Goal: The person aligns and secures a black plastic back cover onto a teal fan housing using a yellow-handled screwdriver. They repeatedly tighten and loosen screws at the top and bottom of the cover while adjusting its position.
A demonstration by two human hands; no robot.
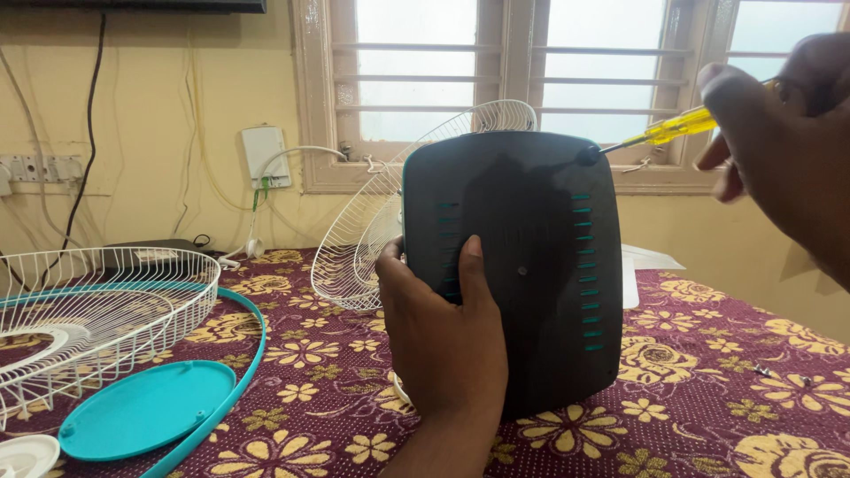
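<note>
The left hand (447, 341) gripped the dark fan housing (522, 265) upright on the surface (708, 389) while the right hand (784, 133) closed round a yellow screwdriver (668, 130) — tip at its top-right screw — front grille (80, 310) already off, lying left.

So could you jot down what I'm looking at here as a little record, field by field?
Left hand: grips the dark fan housing, held upright
Right hand: holds a yellow-handled screwdriver, tip at the housing's upper right corner
Behind housing: white wire guard
Left side: second white wire guard, teal ring, teal round cover
Surface: maroon floral cloth
</note>
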